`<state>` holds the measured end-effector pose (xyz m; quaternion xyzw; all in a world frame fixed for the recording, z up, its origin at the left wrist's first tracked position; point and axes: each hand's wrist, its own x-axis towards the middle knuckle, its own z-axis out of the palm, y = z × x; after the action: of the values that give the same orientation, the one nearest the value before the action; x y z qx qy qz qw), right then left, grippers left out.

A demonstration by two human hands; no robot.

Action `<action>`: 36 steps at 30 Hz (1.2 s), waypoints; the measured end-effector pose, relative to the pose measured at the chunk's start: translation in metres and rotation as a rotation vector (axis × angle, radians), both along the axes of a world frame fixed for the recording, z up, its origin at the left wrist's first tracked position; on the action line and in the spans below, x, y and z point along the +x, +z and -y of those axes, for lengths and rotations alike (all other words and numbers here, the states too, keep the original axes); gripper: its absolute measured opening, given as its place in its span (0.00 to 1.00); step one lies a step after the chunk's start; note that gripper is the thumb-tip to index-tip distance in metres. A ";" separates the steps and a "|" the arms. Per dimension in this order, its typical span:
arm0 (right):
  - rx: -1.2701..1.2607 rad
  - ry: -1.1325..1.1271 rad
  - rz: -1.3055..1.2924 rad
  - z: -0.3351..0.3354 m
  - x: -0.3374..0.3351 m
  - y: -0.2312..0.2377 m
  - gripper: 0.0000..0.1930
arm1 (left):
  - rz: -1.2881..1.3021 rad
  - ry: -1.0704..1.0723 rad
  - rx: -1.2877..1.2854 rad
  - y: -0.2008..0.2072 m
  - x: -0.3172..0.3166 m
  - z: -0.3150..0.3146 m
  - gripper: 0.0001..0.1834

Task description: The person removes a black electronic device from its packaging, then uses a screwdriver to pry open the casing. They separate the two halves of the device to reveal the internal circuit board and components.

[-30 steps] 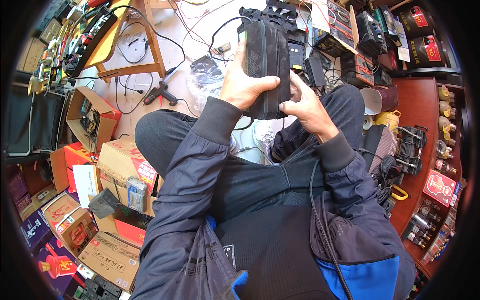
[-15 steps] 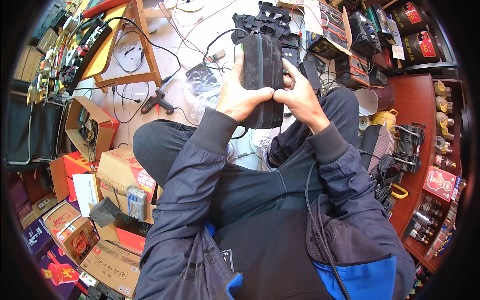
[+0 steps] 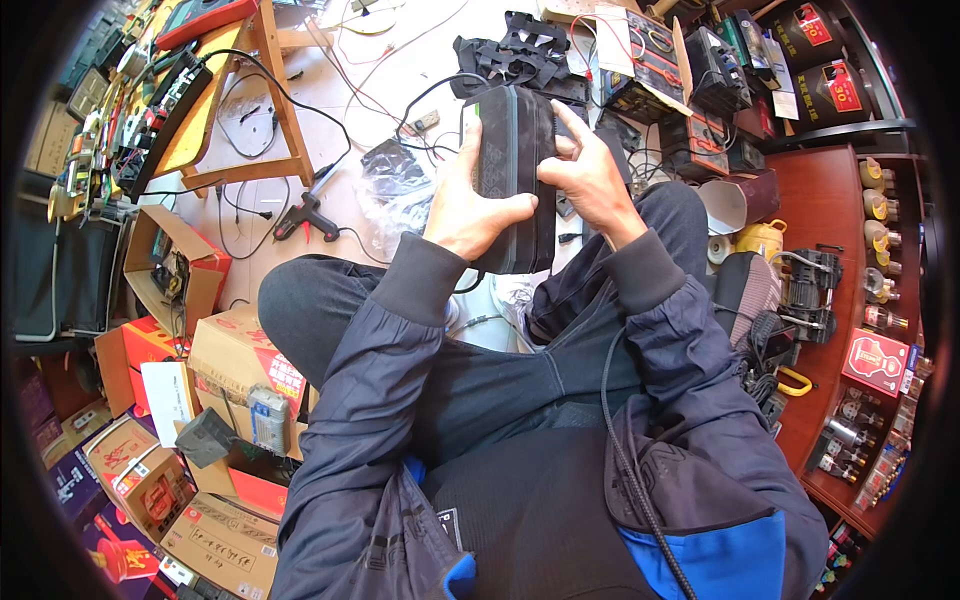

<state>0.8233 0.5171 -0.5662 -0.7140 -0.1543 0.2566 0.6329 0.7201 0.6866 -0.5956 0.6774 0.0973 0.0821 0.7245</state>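
A black oblong box (image 3: 512,150) with rounded edges and a lighter seam band down its length is held upright in front of my lap. My left hand (image 3: 466,212) is closed round its left side, thumb lying across the lower part of the near face. At the right side, my right hand (image 3: 596,182) grips the box, its thumb pressed to the right edge and its fingers partly behind. What kind of box it is cannot be told. A black cable shows near its lower end.
On the floor lie a black glue gun (image 3: 306,217), a clear plastic bag (image 3: 395,200) and a heap of black straps (image 3: 520,50). Cardboard boxes (image 3: 240,350) stand at the left. A wooden stool (image 3: 275,130) is far left; batteries (image 3: 640,65) and a shelf (image 3: 820,200) flank the right.
The box has tilted a little and shifted slightly down. My thumbs, whose tips met before, are now apart, with the right thumb higher on the box's edge.
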 end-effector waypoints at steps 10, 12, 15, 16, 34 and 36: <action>0.010 0.036 -0.008 -0.004 0.005 0.005 0.51 | 0.017 -0.014 -0.154 -0.004 0.002 0.000 0.63; 0.016 0.039 -0.025 -0.006 0.006 0.009 0.51 | -0.004 -0.015 -0.190 -0.003 0.001 0.000 0.63; 0.085 0.075 -0.099 -0.004 0.007 0.016 0.52 | -0.009 -0.016 -0.233 0.001 0.000 -0.002 0.64; 0.123 0.070 -0.166 -0.002 0.007 0.018 0.53 | -0.028 -0.017 -0.278 0.003 0.000 -0.004 0.64; 0.371 0.152 -0.563 0.011 -0.023 0.001 0.38 | -0.076 -0.026 -0.465 0.017 -0.002 -0.010 0.64; 0.393 0.118 -0.572 0.011 -0.025 0.001 0.38 | -0.085 -0.024 -0.426 0.020 -0.002 -0.010 0.64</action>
<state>0.7984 0.5063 -0.5651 -0.4675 -0.0580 0.4478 0.7600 0.7179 0.6969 -0.5752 0.5132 0.1352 0.0225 0.8473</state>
